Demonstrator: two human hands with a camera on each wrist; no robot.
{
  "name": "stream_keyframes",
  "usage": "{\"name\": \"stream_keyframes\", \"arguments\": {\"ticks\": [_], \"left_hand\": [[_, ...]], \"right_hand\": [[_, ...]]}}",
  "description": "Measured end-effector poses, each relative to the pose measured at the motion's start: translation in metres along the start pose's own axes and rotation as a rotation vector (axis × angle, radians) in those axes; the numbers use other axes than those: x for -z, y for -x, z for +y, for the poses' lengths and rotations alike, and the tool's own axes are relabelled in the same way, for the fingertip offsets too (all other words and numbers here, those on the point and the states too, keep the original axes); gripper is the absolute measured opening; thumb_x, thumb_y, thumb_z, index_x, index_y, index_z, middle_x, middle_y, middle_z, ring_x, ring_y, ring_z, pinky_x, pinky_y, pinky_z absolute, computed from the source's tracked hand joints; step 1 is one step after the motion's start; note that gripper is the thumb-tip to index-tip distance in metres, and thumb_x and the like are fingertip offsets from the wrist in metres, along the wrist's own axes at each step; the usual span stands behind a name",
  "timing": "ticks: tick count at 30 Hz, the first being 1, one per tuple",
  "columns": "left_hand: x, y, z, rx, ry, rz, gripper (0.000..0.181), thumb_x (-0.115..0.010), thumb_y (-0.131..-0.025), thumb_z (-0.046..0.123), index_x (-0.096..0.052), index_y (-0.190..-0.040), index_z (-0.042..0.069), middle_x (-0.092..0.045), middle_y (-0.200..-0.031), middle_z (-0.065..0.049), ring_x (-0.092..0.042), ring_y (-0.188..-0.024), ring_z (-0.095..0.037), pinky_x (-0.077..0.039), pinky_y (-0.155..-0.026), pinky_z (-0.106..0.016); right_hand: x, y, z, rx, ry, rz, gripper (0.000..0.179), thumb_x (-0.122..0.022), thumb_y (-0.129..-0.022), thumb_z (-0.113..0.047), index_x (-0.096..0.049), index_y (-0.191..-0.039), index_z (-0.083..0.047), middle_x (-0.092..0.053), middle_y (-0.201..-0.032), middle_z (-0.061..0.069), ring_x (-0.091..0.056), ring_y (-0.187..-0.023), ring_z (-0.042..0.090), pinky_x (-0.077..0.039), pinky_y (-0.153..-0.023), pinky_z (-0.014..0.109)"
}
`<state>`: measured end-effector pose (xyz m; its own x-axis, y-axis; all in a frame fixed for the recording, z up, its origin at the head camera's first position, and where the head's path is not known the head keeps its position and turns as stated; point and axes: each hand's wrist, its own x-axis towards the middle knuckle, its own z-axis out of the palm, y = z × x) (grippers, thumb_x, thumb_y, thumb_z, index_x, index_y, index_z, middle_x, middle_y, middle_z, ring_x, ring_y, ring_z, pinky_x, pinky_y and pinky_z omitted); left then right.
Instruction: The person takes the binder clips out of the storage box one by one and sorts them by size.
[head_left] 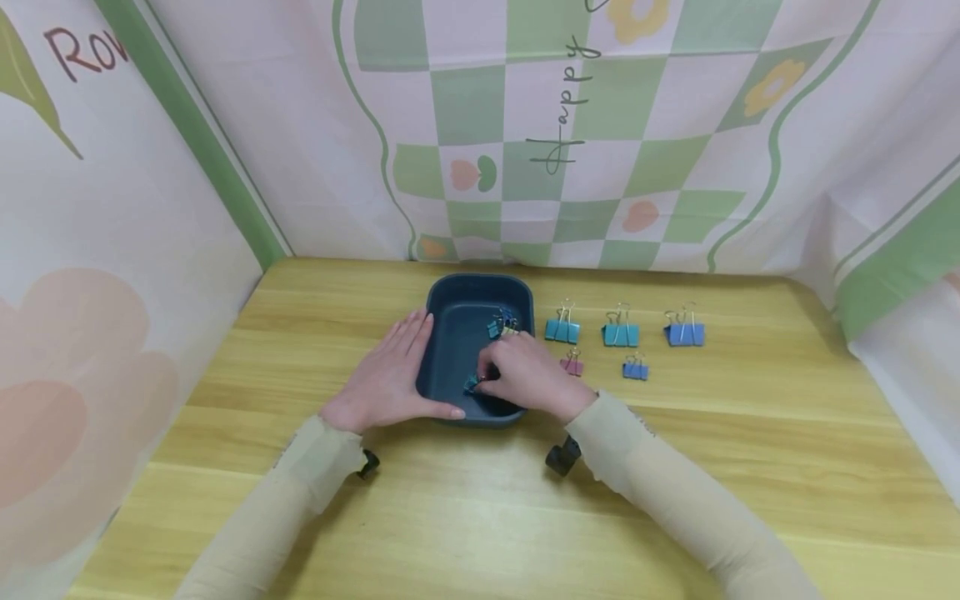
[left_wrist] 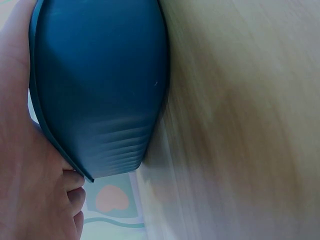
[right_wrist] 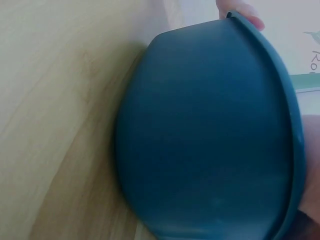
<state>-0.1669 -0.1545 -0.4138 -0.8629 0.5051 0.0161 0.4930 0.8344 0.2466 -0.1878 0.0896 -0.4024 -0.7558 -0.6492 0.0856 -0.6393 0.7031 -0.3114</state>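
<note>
Printed cloth point(head_left: 547, 158) hangs behind a wood-grain table point(head_left: 465, 517); its lettering "Happy" reads upward, while side cloth point(head_left: 67, 233) at left shows "Ro" before a partly hidden letter. Near the table's back edge stands a dark blue-green tray point(head_left: 453, 350), round-cornered, its long axis running from the person toward the cloth. Left hand point(head_left: 386, 379): fingers extended along the tray's left rim, thumb stretched along the near rim, gripping nothing. Right hand point(head_left: 532, 375): fingers curled over the tray's near right part, thumb and fingertips pinching a small teal clip point(head_left: 471, 384), too covered for its direction to be told. More small clips point(head_left: 501, 322) lie inside against the right wall. Right of the tray, two teal clips point(head_left: 592, 333) and a large blue clip point(head_left: 686, 335) form a back row, a pink clip point(head_left: 572, 367) and a small blue clip point(head_left: 635, 372) a front row; bodies lie crosswise, handles toward the back edge. Wood surface extends left, right and nearer the person.
</note>
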Motion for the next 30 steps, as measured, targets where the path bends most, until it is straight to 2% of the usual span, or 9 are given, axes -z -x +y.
{"name": "stream_keyframes", "arguments": {"ticks": [6,9,12,15,20,25,30], "left_hand": [[0.001,-0.001,0.000,0.001,0.006,0.000,0.142,-0.046,-0.068,0.099,-0.004,-0.163,0.002,0.002,-0.170,-0.013,0.004,-0.154,-0.020,-0.004,-0.123,-0.036],[0.001,-0.001,0.001,0.001,0.008,-0.001,0.142,-0.045,-0.068,0.099,-0.005,-0.162,0.001,0.002,-0.169,-0.013,0.004,-0.154,-0.020,-0.004,-0.123,-0.036],[0.002,-0.001,0.001,0.001,0.011,-0.002,0.142,-0.046,-0.068,0.100,-0.005,-0.163,0.001,0.001,-0.170,-0.013,0.004,-0.154,-0.020,-0.004,-0.124,-0.037],[0.002,-0.001,0.002,0.000,0.012,0.001,0.143,-0.046,-0.067,0.099,-0.006,-0.162,0.001,0.000,-0.169,-0.013,0.004,-0.154,-0.021,-0.004,-0.124,-0.037],[0.003,0.000,0.002,-0.003,0.007,0.003,0.143,-0.046,-0.067,0.100,-0.005,-0.162,0.001,-0.001,-0.169,-0.014,0.003,-0.154,-0.021,-0.004,-0.124,-0.037],[0.002,0.000,0.002,0.005,0.005,0.000,0.144,-0.046,-0.066,0.100,-0.004,-0.163,0.002,0.000,-0.169,-0.014,0.004,-0.154,-0.021,-0.004,-0.123,-0.036],[0.002,0.000,0.002,0.003,0.006,-0.004,0.145,-0.047,-0.066,0.100,-0.003,-0.162,0.002,0.001,-0.169,-0.015,0.004,-0.154,-0.022,-0.004,-0.123,-0.037]], "right_hand": [[0.003,0.001,0.001,-0.012,-0.049,-0.016,0.019,-0.083,-0.088,-0.024,-0.066,-0.081,-0.020,-0.060,-0.072,-0.010,-0.055,-0.063,0.009,-0.049,-0.060,0.028],[0.005,0.001,0.002,-0.043,-0.106,-0.010,0.017,-0.084,-0.087,-0.020,-0.067,-0.090,-0.017,-0.066,-0.081,-0.006,-0.061,-0.071,0.010,-0.054,-0.067,0.028],[0.010,0.002,0.003,-0.063,-0.176,0.019,0.024,-0.085,-0.085,-0.014,-0.068,-0.103,-0.011,-0.070,-0.093,0.000,-0.067,-0.079,0.013,-0.058,-0.073,0.030],[0.018,0.005,0.004,-0.059,-0.224,0.056,0.030,-0.084,-0.085,-0.009,-0.069,-0.110,-0.007,-0.071,-0.099,0.003,-0.069,-0.080,0.013,-0.059,-0.073,0.030],[0.038,0.012,0.009,-0.071,-0.276,0.115,0.032,-0.083,-0.085,-0.005,-0.068,-0.113,-0.006,-0.072,-0.106,0.007,-0.072,-0.084,0.017,-0.061,-0.075,0.034],[0.063,0.023,0.018,-0.157,-0.327,0.153,0.033,-0.084,-0.084,-0.004,-0.068,-0.113,-0.008,-0.073,-0.112,0.010,-0.072,-0.097,0.024,-0.060,-0.083,0.042],[0.085,0.036,0.030,-0.206,-0.355,0.228,0.034,-0.083,-0.084,-0.001,-0.070,-0.115,-0.005,-0.074,-0.111,0.011,-0.072,-0.097,0.027,-0.059,-0.084,0.044]]}}
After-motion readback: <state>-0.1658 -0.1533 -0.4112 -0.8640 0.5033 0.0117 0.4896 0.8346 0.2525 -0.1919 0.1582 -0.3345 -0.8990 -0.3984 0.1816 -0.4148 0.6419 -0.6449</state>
